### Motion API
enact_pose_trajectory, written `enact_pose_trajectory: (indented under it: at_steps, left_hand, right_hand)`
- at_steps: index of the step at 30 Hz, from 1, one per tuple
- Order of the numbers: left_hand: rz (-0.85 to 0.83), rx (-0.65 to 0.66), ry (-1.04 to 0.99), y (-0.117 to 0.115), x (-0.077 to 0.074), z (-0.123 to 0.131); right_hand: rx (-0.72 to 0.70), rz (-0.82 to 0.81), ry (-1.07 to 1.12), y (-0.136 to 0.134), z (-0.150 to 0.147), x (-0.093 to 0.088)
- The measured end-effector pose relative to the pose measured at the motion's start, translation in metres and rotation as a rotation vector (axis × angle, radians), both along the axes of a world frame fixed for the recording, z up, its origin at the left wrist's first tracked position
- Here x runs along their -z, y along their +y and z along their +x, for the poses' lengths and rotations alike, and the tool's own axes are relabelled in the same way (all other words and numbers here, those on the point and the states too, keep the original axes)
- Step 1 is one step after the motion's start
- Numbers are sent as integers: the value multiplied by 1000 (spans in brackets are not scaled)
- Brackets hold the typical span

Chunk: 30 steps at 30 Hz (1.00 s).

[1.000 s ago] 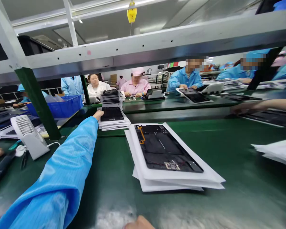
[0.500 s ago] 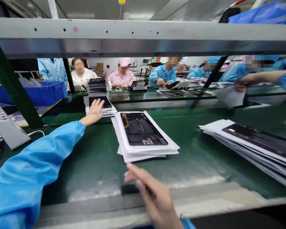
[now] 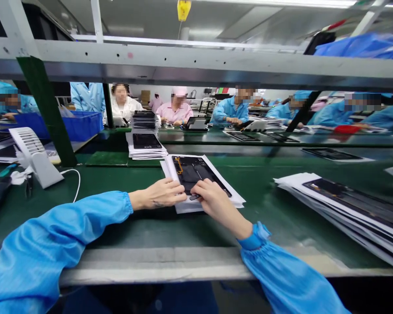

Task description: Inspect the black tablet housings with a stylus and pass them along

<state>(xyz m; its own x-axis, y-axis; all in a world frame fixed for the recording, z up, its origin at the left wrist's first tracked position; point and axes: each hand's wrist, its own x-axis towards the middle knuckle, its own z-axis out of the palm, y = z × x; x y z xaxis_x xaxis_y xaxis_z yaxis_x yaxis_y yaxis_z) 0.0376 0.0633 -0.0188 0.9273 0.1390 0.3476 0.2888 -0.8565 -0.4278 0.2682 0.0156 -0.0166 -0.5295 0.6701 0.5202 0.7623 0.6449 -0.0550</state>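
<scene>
A dark tablet back panel (image 3: 191, 171) with an orange flex cable lies on a stack of white sheets (image 3: 237, 200) in front of me. My left hand (image 3: 160, 195) rests its fingertips on the stack's left edge and holds nothing I can see. My right hand (image 3: 212, 203) lies over the panel's lower part, pinching a small dark tool (image 3: 194, 197) whose tip touches the panel. The hands nearly touch, and they hide the panel's lower edge.
A second panel on white sheets (image 3: 146, 146) and a tall stack (image 3: 144, 121) stand behind. A long stack of panels (image 3: 343, 205) lies right. A white fan (image 3: 36, 157) and blue bin (image 3: 75, 126) stand left. A metal shelf beam (image 3: 183, 65) crosses overhead; co-workers sit beyond.
My left hand has moved back from the farther stack to the near one. My right hand has come up from the bench edge onto the panel. The view has tilted slightly.
</scene>
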Motion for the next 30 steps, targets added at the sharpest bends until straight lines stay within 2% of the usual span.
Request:
enact_pose_trajectory:
  at_steps: [4,8,12,15,18,20,22,25,27,28,30]
  left_hand:
    - [-59,8,-7,4,-3,3]
    - [-207,-27,-68,5,-10,7]
    - [-434,-92,-195,4,-16,6]
    - [-629,-196,-385,8,-19,-5]
    - [-897,-287,-524,18,-21,-10]
    - [-1111,-293,-562,27,-23,-1]
    - [-1297,-280,-613,35,-23,19]
    - [-1474,-275,-749,41,-26,51]
    - [-1535,-281,-856,35,-31,56]
    - [-1552,-280,-908,29,-35,51]
    - [-1572,-267,-995,7,-43,26]
  right_hand:
    - [-25,-43,36,-3,9,0]
    - [-55,-69,98,2,15,2]
    - [-76,-66,222,6,13,5]
    - [-64,-40,361,8,12,6]
    - [-34,-1,509,10,13,6]
    - [-29,15,579,11,13,6]
    - [-37,19,623,11,10,6]
    - [-61,11,660,7,6,5]
    - [-60,20,699,1,6,3]
    - [-46,37,737,-3,8,2]
    - [3,96,849,-15,11,2]
